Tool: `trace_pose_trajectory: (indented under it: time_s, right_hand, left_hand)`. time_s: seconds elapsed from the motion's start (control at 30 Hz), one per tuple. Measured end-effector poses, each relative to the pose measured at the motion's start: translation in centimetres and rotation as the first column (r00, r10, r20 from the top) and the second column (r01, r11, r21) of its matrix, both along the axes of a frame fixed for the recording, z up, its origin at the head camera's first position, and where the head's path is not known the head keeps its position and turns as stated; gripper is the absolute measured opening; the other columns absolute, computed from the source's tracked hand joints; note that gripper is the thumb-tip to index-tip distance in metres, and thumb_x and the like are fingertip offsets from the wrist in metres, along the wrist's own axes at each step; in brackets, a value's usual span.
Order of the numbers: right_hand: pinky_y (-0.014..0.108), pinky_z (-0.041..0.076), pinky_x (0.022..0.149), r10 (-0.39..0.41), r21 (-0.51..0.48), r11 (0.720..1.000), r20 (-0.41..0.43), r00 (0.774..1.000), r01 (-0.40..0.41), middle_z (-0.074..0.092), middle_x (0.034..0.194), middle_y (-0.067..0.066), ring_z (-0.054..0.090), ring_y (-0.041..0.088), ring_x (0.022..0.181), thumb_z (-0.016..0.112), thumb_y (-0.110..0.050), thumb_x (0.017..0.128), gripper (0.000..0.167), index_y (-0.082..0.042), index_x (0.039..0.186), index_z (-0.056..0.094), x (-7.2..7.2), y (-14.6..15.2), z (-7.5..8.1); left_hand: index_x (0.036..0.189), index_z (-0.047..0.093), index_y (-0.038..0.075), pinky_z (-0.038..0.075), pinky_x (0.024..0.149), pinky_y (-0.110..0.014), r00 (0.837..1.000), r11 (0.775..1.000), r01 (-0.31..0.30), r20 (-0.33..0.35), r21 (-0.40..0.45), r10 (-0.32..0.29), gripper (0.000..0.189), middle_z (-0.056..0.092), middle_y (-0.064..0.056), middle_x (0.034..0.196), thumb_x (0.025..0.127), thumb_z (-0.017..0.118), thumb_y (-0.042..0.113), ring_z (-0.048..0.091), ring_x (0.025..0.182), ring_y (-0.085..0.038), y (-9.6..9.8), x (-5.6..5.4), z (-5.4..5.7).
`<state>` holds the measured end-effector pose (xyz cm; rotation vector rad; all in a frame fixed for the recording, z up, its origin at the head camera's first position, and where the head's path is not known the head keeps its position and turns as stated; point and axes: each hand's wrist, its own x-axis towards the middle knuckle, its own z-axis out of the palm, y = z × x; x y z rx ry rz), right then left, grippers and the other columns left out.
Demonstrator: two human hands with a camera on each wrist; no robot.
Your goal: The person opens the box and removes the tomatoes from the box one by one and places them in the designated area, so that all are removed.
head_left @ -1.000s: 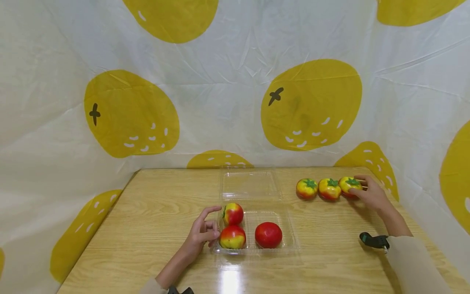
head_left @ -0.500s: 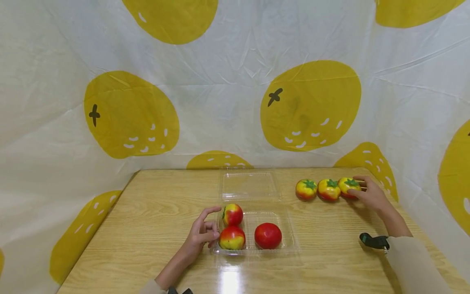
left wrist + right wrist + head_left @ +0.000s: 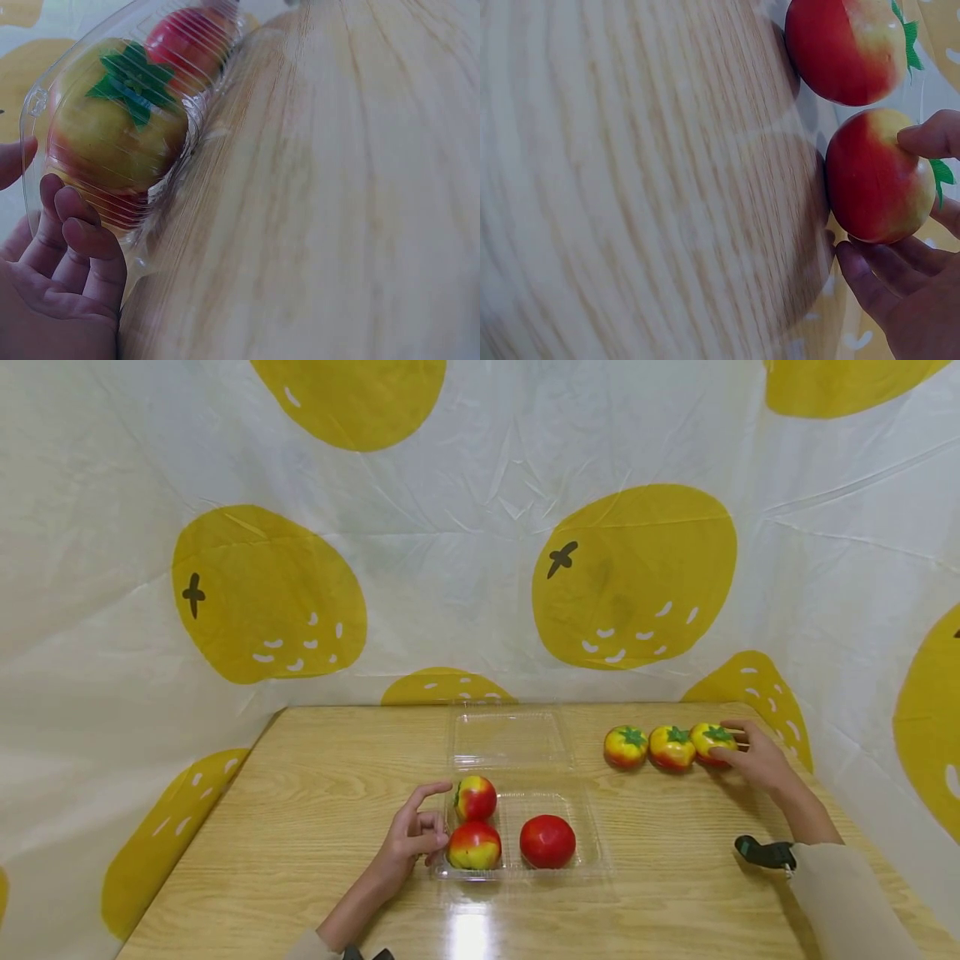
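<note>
A clear plastic clamshell container (image 3: 592,827) stands with its lid laid back. Inside, two red-and-yellow tomatoes (image 3: 476,845) sit one behind the other on the left, and a red tomato (image 3: 547,841) sits on the right. My left hand (image 3: 408,831) rests at the container's left side, thumb at the rim, fingers loosely bent beside the wall. At the back right, three tomatoes with green star-shaped tops stand in a row. My right hand (image 3: 757,758) holds the rightmost tomato (image 3: 877,176) between thumb and fingers; it sits on the table beside its neighbour (image 3: 844,49).
The wooden table (image 3: 315,793) meets a white cloth (image 3: 450,610) printed with large yellow fruit at its back and sides. The lid (image 3: 510,735) lies flat behind the container. A black strap (image 3: 763,852) is at the right sleeve.
</note>
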<state>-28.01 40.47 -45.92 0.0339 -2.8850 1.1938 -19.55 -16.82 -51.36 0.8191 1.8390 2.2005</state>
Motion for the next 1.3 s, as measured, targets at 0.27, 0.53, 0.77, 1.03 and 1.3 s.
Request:
trace_pose_trajectory:
  time_s: [0.27,0.53,0.77,1.03,1.3]
  right_hand:
    - [0.077,0.032,0.108,0.0,-0.003,1.0,0.019,1.0,0.0,0.024,0.149,0.05,0.031,0.067,0.134,0.056,-0.031,0.105,0.075,0.015,0.153,0.02,0.04,0.05,0.12]
    - [0.077,0.03,0.109,0.0,-0.014,1.0,0.043,0.999,0.001,0.02,0.152,0.049,0.027,0.067,0.137,0.055,-0.033,0.106,0.078,0.014,0.155,0.016,-0.14,0.38,0.18]
    - [0.076,0.033,0.109,0.004,-0.017,1.0,0.034,0.999,-0.004,0.021,0.153,0.047,0.03,0.066,0.137,0.055,-0.033,0.106,0.078,0.015,0.155,0.016,-0.24,0.66,0.09]
    - [0.075,0.036,0.108,0.007,-0.026,1.0,0.017,1.0,-0.007,0.023,0.152,0.047,0.032,0.066,0.136,0.056,-0.032,0.106,0.079,0.016,0.155,0.017,-0.04,0.63,0.2]
    - [0.074,0.039,0.106,-0.003,0.003,1.0,0.03,1.0,0.003,0.024,0.152,0.048,0.032,0.067,0.136,0.054,-0.034,0.106,0.08,0.014,0.156,0.014,0.23,0.69,0.96]
  left_hand:
    - [0.151,0.029,-0.008,0.04,0.047,-0.025,1.0,1.0,-0.004,0.006,0.007,0.004,0.065,0.055,0.004,0.073,0.091,0.054,-0.004,0.037,0.054,-0.026,0.03,0.05,-0.1]
    - [0.152,0.029,-0.006,0.04,0.048,-0.024,1.0,1.0,-0.011,0.01,-0.002,0.011,0.066,0.055,0.004,0.072,0.091,0.055,-0.004,0.037,0.054,-0.024,0.04,0.03,-0.07]
    - [0.151,0.028,-0.008,0.04,0.047,-0.025,1.0,1.0,-0.008,0.006,0.0,0.008,0.066,0.054,0.003,0.072,0.091,0.055,-0.004,0.036,0.054,-0.027,0.03,-0.02,-0.1]
    - [0.152,0.028,-0.007,0.041,0.048,-0.025,1.0,1.0,-0.005,0.012,-0.003,0.005,0.066,0.055,0.004,0.073,0.092,0.055,-0.004,0.037,0.054,-0.027,-0.03,0.09,0.06]
    - [0.151,0.028,-0.007,0.04,0.046,-0.028,1.0,1.0,0.002,-0.001,0.01,-0.002,0.064,0.054,0.001,0.073,0.092,0.054,-0.003,0.036,0.053,-0.03,-0.04,0.17,0.29]
